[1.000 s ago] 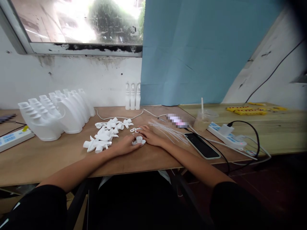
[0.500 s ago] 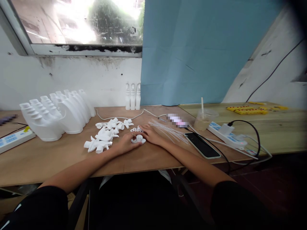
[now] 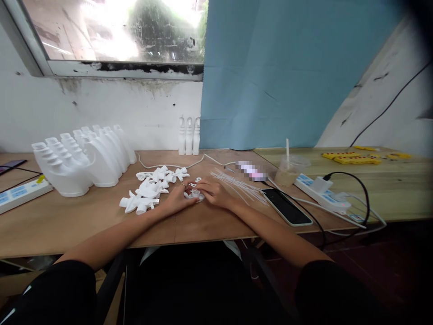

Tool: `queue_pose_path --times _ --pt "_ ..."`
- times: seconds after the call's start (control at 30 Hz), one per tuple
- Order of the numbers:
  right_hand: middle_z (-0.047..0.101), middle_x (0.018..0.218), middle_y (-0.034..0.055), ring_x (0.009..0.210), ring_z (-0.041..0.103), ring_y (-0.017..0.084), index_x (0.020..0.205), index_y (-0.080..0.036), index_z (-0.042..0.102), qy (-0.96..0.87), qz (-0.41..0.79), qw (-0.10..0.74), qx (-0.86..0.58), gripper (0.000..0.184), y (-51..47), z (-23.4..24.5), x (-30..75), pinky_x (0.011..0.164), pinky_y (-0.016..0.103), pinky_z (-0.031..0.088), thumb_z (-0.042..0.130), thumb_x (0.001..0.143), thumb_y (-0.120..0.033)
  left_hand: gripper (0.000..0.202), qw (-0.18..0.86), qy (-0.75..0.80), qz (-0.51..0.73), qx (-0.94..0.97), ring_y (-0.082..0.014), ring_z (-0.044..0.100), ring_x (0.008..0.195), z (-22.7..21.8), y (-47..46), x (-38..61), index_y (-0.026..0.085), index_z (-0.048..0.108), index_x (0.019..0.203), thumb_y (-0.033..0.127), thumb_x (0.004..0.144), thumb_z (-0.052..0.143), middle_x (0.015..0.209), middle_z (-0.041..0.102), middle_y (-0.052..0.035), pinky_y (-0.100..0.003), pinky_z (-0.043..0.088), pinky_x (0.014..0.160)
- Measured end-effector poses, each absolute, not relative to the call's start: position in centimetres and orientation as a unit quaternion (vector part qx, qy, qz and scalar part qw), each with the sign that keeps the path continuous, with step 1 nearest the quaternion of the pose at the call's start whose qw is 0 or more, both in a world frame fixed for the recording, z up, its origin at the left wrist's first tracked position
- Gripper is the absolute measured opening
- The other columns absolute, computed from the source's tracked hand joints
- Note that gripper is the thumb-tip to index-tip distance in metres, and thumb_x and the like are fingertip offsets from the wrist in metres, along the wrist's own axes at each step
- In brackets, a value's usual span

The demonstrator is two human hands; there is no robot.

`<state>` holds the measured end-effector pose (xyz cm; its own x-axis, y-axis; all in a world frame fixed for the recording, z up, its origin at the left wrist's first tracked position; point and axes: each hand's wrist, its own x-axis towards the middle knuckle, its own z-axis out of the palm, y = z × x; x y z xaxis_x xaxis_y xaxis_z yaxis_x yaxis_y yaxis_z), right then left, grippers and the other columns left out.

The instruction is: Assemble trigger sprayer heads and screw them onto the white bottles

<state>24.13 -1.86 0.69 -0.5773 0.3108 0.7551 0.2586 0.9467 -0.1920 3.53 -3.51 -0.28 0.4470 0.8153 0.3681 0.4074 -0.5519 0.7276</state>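
Observation:
My left hand (image 3: 177, 198) is closed around a white spray nozzle head (image 3: 194, 194), with its round collar facing up. Over that collar, the fingers of my right hand (image 3: 214, 192) are pinched together; whatever sits between them is too small to make out. Just beyond my fingers lie a few small white rings (image 3: 193, 183). To the left of my left hand is a loose pile of white spray nozzle heads (image 3: 149, 188). Thin white tubes (image 3: 237, 184) are spread out to the right of my right hand.
White bottles (image 3: 67, 167) stand in rows at the left, and three assembled spray bottles (image 3: 189, 137) by the wall. Rightward are a phone (image 3: 287, 206), a plastic cup with a straw (image 3: 287, 171), a power strip (image 3: 321, 194) with cables and yellow pieces (image 3: 355, 158).
My right hand has drawn back from the small rings to the collar of the nozzle head, its fingers now pinched. My left hand keeps its hold. The view has shifted slightly.

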Motion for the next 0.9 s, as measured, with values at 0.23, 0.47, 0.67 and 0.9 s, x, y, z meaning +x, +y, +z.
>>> queue_pose_path --times 0.23,0.47,0.67,0.9 --pt "0.064 0.099 0.0088 0.089 0.06 0.02 0.098 -0.021 0.066 -0.907 0.033 0.397 -0.138 0.018 -1.7 0.9 25.0 0.079 0.036 0.05 0.053 0.087 -0.016 0.043 0.271 0.377 0.354 0.812 -0.0183 0.063 0.084 -0.1 -3.6 3.5 0.02 0.051 0.107 0.038 0.074 0.073 0.09 0.067 -0.0018 -0.029 0.048 0.077" --pt "0.062 0.101 0.0076 0.059 0.049 0.01 0.092 -0.019 0.061 -0.897 0.104 0.39 -0.182 0.008 -2.1 0.4 24.8 0.056 0.025 0.045 0.061 0.087 -0.025 0.028 0.21 0.353 0.325 0.852 -0.0156 0.06 0.073 0.3 -3.6 3.0 0.019 0.056 0.094 0.042 0.082 0.066 0.081 0.064 -0.0001 -0.026 0.045 0.069" --pt "0.06 0.103 0.0069 0.061 0.048 0.009 0.091 -0.019 0.058 -0.898 0.113 0.383 -0.183 0.011 -1.9 0.1 24.8 0.056 0.024 0.045 0.063 0.086 -0.028 0.029 0.19 0.356 0.305 0.863 -0.0153 0.059 0.07 0.6 -3.8 2.8 0.019 0.059 0.092 0.046 0.083 0.064 0.079 0.063 -0.0002 -0.025 0.044 0.067" --pt "0.06 0.105 0.0069 0.062 0.05 0.009 0.092 -0.019 0.059 -0.904 0.115 0.369 -0.182 0.008 -2.1 0.5 24.7 0.058 0.024 0.045 0.059 0.089 -0.027 0.027 0.188 0.357 0.312 0.86 -0.0143 0.06 0.068 0.7 -3.7 2.9 0.018 0.061 0.087 0.046 0.083 0.064 0.076 0.064 0.0002 -0.023 0.043 0.065"
